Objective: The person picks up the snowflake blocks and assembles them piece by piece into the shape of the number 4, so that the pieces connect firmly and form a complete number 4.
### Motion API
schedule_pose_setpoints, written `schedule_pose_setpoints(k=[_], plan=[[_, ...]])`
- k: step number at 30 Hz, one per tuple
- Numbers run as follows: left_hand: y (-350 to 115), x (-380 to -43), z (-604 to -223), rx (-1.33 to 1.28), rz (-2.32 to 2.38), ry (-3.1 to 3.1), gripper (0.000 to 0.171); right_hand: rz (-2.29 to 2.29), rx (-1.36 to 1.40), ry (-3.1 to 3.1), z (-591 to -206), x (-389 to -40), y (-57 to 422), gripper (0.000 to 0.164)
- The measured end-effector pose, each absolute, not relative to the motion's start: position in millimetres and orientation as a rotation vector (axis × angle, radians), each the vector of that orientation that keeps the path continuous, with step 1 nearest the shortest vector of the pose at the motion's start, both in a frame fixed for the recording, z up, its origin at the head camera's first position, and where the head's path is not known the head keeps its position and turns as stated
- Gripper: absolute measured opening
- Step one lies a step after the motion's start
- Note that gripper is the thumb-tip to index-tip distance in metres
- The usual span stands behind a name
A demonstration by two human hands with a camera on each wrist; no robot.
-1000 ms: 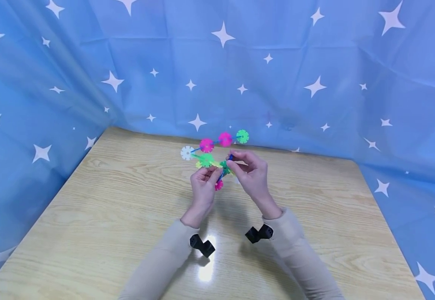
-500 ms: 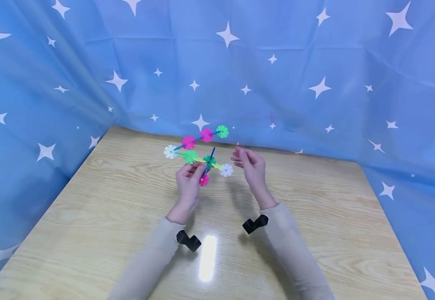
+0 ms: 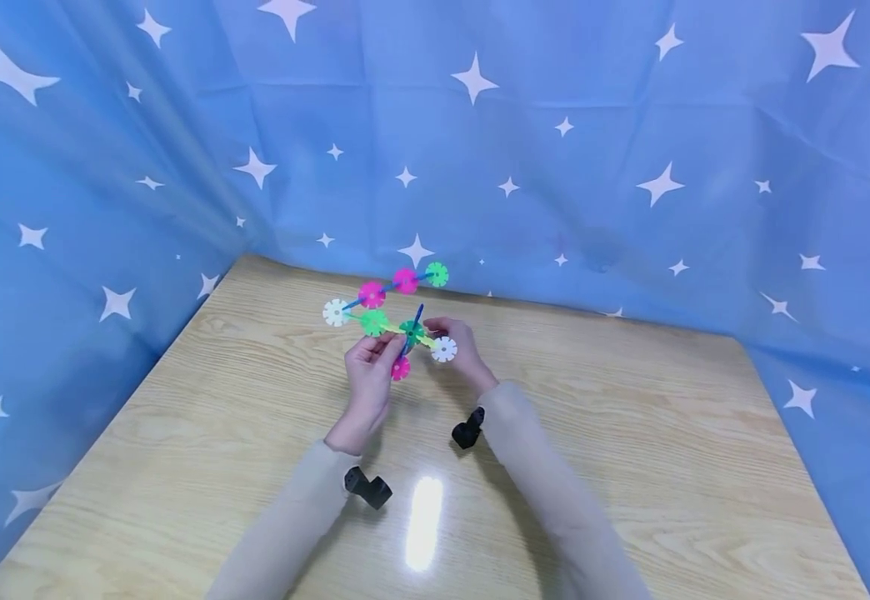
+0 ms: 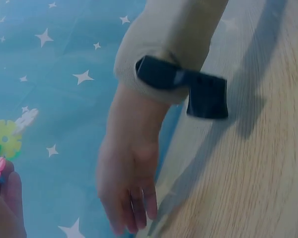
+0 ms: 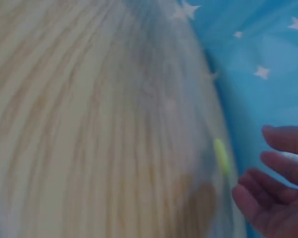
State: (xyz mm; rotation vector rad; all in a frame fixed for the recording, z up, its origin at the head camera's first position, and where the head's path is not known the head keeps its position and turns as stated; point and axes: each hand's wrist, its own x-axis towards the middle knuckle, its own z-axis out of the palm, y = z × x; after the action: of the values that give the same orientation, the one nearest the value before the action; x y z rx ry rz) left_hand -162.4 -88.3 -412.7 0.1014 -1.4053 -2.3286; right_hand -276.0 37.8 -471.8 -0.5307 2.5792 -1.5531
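A chain of snowflake discs joined by blue rods, with white, pink, green and yellow pieces, is held up over the table. My left hand (image 3: pixel 369 371) pinches it between thumb and fingers close to the dark green disc (image 3: pixel 411 333). A pink disc (image 3: pixel 401 367) sits beside the thumb in the head view, and a blue rod sticks up past the green disc. My right hand (image 3: pixel 462 348) is just behind the white disc (image 3: pixel 444 349), partly covered by it. In the left wrist view the right hand (image 4: pixel 134 173) has loose, relaxed fingers. Its fingers (image 5: pixel 275 191) hold nothing in the right wrist view.
A light wood-grain table (image 3: pixel 630 467) lies under both arms. Blue cloth (image 3: pixel 555 167) with white stars hangs behind and to the sides. Each sleeve cuff carries a black wrist camera (image 3: pixel 367 487). A bright glare strip marks the tabletop between the forearms.
My right hand let go of the blue rod and drew off to the right, then came back in behind the white disc. My left hand kept its pinch and shifted left with the chain.
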Motion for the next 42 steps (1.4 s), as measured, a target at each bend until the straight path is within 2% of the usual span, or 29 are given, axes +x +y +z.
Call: schedule_pose_setpoints(k=[3, 9, 17, 23, 28, 31, 32, 38, 39, 42], plan=[[-89, -162, -414, 0.088, -2.330, -1.403, 0.025, -1.387, -0.638, 2.680, -482, -285, 28, 0.031], [-89, -163, -414, 0.080, -2.326, -1.399, 0.029, -1.100, -0.864, 2.944, -501, -300, 18, 0.007], [-86, -164, -414, 0.088, -2.313, -1.402, 0.028, -0.885, -0.759, 3.019, -493, -302, 20, 0.016], [-84, -164, -414, 0.086, -2.320, -1.412, 0.026, -0.763, -0.503, 2.947, -478, -301, 24, 0.023], [-83, -163, -414, 0.098, -2.317, -1.426, 0.018, -0.923, -0.406, 2.835, -472, -295, 37, 0.026], [-82, -163, -413, 0.102, -2.316, -1.433, 0.010, -1.071, -0.410, 2.748, -474, -298, 52, 0.016], [-82, -163, -413, 0.100, -2.317, -1.436, 0.010, -1.176, -0.470, 2.719, -486, -306, 60, 0.011], [-79, -162, -413, 0.079, -2.351, -1.430, 0.026, -1.475, -0.313, 2.553, -471, -290, 85, 0.010], [-79, -162, -414, 0.075, -2.357, -1.428, 0.028, -1.488, -0.224, 2.524, -452, -277, 85, 0.013], [-77, -162, -415, 0.060, -2.361, -1.433, 0.031, -1.713, -0.222, 2.402, -427, -261, 94, 0.019]])
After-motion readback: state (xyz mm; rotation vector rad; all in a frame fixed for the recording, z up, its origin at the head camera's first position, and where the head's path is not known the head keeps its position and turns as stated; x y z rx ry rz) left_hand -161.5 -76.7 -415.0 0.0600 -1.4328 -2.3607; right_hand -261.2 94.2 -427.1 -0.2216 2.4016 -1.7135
